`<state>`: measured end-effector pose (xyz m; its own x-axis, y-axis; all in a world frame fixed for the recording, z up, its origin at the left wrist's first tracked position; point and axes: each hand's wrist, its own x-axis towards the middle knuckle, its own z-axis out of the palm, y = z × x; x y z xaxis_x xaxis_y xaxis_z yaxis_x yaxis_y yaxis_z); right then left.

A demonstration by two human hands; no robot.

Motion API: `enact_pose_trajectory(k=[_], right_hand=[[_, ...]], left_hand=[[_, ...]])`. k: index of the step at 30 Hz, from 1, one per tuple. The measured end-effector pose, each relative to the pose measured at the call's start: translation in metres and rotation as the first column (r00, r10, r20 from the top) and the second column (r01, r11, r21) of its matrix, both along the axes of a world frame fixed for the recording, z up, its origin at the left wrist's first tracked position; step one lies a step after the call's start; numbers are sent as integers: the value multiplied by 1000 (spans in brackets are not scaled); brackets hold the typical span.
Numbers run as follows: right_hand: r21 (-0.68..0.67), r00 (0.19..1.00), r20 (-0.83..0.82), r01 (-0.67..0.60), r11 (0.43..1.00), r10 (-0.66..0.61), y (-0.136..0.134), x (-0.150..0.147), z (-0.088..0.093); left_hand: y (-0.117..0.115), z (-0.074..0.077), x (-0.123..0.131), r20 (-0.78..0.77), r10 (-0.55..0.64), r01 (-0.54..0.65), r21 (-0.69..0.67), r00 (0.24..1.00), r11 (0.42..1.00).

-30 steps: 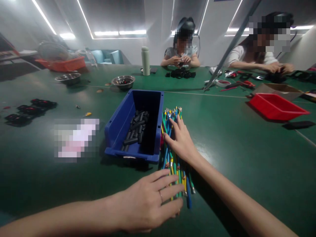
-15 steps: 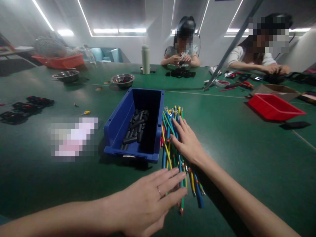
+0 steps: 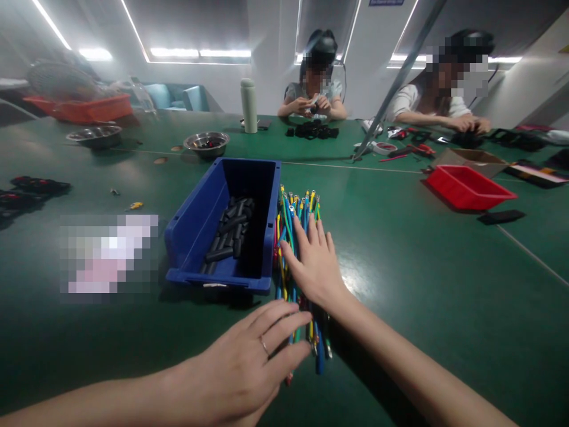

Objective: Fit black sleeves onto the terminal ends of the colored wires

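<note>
A bundle of blue, green and yellow wires (image 3: 284, 270) with metal terminals lies lengthwise on the green table, against the right side of a blue bin (image 3: 191, 237). Over the upper part of the bundle rests my right hand (image 3: 317, 261), flat with its fingers apart. My left hand (image 3: 249, 356), a ring on one finger, is at the lower end, its outstretched fingers lying across the wires. Neither hand grips anything that I can see. Several black tubes (image 3: 229, 234) lie inside the bin. Parts of the wires are hidden under both hands.
Metal bowls (image 3: 207, 144) and a pale green bottle (image 3: 249, 107) stand toward the back. At the right sits a red tray (image 3: 471, 188) beside a cardboard box (image 3: 471, 161). Two people work across the table. Black parts (image 3: 40, 185) lie at the left.
The view has swung slightly right, so everything sits further left. My right hand has settled along the wires, its fingers pointing more forward, and the wires lie in a narrower, straighter bundle.
</note>
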<state>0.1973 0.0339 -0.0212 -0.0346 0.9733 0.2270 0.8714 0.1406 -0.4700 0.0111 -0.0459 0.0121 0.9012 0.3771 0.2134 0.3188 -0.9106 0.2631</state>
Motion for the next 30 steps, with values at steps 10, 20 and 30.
enact_pose_trajectory(k=[10,20,30], right_hand=[[53,977,63,-206,977,202,-6,44,5],[-7,924,160,-352,936,348,-48,77,5],[79,972,190,-156,985,139,-49,81,-1]], left_hand=[[3,-3,2,-147,86,-110,-167,985,980],[4,5,1,-86,28,-32,-46,996,998],[2,-13,2,139,165,-194,236,977,952]])
